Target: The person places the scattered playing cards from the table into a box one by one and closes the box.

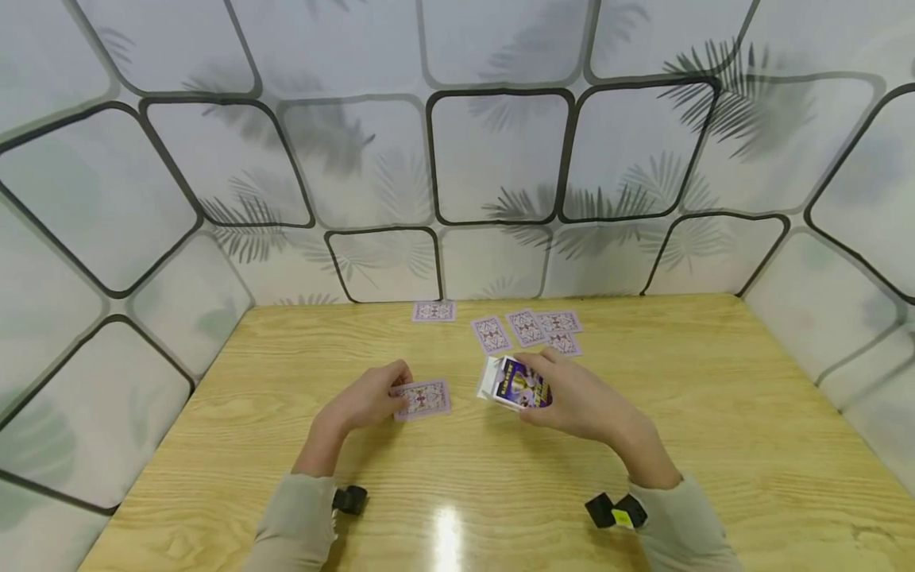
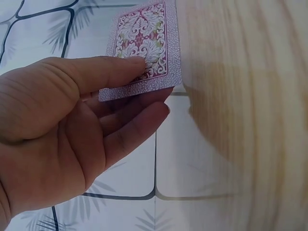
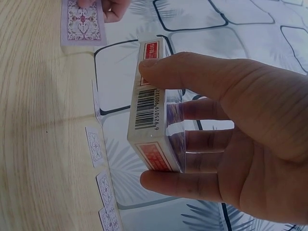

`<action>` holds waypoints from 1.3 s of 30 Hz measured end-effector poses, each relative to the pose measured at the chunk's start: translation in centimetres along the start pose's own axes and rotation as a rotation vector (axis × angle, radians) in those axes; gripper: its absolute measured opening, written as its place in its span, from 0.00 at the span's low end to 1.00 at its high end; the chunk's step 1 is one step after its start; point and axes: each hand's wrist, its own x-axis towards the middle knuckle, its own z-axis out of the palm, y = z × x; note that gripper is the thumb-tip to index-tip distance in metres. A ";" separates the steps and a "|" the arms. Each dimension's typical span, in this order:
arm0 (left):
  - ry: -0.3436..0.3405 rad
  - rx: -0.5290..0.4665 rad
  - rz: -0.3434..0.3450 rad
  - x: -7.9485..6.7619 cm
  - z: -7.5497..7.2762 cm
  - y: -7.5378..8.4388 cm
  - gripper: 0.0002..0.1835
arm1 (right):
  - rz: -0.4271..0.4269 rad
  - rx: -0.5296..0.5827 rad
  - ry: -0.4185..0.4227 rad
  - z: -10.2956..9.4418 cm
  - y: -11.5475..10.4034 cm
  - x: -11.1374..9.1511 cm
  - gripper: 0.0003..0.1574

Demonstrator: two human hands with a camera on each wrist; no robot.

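My left hand (image 1: pixel 369 395) pinches one playing card (image 1: pixel 425 399) between thumb and fingers, its patterned purple-and-white back facing up. In the left wrist view the thumb lies across that card (image 2: pixel 142 43), with fingers beneath it. My right hand (image 1: pixel 582 397) grips a card box (image 1: pixel 524 384) by its sides, above the table. The box has a purple and gold front, and a white flap stands open at its left end. In the right wrist view a barcode shows on the side of the box (image 3: pixel 147 108). Whether cards are inside cannot be seen.
Several face-down cards lie along the table's far edge: a single card (image 1: pixel 434 311) on the left, a tilted card (image 1: pixel 491 335), and an overlapping group (image 1: pixel 560 321) on the right. Behind the wooden table (image 1: pixel 236 445) rises a patterned fabric wall (image 1: pixel 493 159).
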 end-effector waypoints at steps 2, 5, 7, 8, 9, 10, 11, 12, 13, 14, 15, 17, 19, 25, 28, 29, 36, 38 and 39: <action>0.000 -0.007 0.018 0.0 -0.2 0.1 0.07 | -0.004 0.000 0.005 0.0 0.0 0.0 0.45; 0.009 -0.014 0.045 0.0 -0.4 0.2 0.07 | -0.005 0.008 0.010 0.0 0.1 0.0 0.45; 0.016 -0.022 0.074 -0.1 -0.6 0.3 0.07 | -0.004 0.015 0.007 0.0 0.1 -0.1 0.45; 0.020 -0.027 0.088 -0.1 -0.6 0.4 0.07 | -0.002 0.017 0.005 0.0 0.1 -0.1 0.45; 0.023 -0.037 0.101 -0.2 -0.7 0.5 0.06 | 0.001 0.019 0.002 0.0 0.1 -0.1 0.46; 0.026 -0.049 0.114 -0.2 -0.8 0.6 0.06 | 0.002 0.021 0.000 0.0 0.1 -0.2 0.46; 0.027 -0.063 0.125 -0.3 -0.9 0.8 0.06 | 0.003 0.020 -0.002 0.0 0.1 -0.2 0.46; 0.029 -0.079 0.135 -0.4 -1.0 0.9 0.06 | 0.002 0.018 -0.002 -0.1 0.1 -0.1 0.46; 0.031 -0.098 0.137 -0.4 -1.1 1.1 0.06 | 0.002 0.017 -0.002 -0.1 0.1 -0.1 0.47; 0.035 -0.120 0.140 -0.5 -1.1 1.2 0.06 | 0.003 0.015 -0.002 -0.1 0.1 -0.1 0.47; 0.038 -0.146 0.138 -0.5 -1.1 1.3 0.05 | 0.002 0.013 -0.003 -0.1 0.0 -0.1 0.47; 0.045 -0.198 0.129 -0.5 -1.2 1.5 0.05 | -0.001 0.008 -0.002 -0.2 0.0 -0.1 0.47; 0.060 -0.250 0.124 -0.5 -1.2 1.6 0.05 | -0.001 0.006 -0.004 -0.1 0.0 0.0 0.47; 0.112 -0.370 0.144 -0.5 -1.4 2.0 0.10 | 0.003 -0.003 -0.009 -0.1 -0.1 0.0 0.47; 0.132 -0.417 0.144 -0.5 -1.3 2.3 0.12 | 0.000 -0.005 -0.003 -0.1 0.0 0.0 0.47; 0.137 -0.434 0.141 -0.5 -1.3 2.5 0.13 | 0.000 -0.003 -0.002 -0.1 0.0 0.0 0.47; 0.126 -0.508 0.176 -0.3 -0.4 3.7 0.17 | -0.005 -0.009 -0.002 0.0 -0.2 0.0 0.47; 0.120 -0.512 0.183 -0.2 -0.1 4.0 0.17 | -0.007 -0.013 -0.004 0.0 -0.2 0.1 0.47; 0.119 -0.511 0.185 -0.2 0.0 4.1 0.17 | -0.012 -0.016 -0.003 0.1 -0.2 0.1 0.46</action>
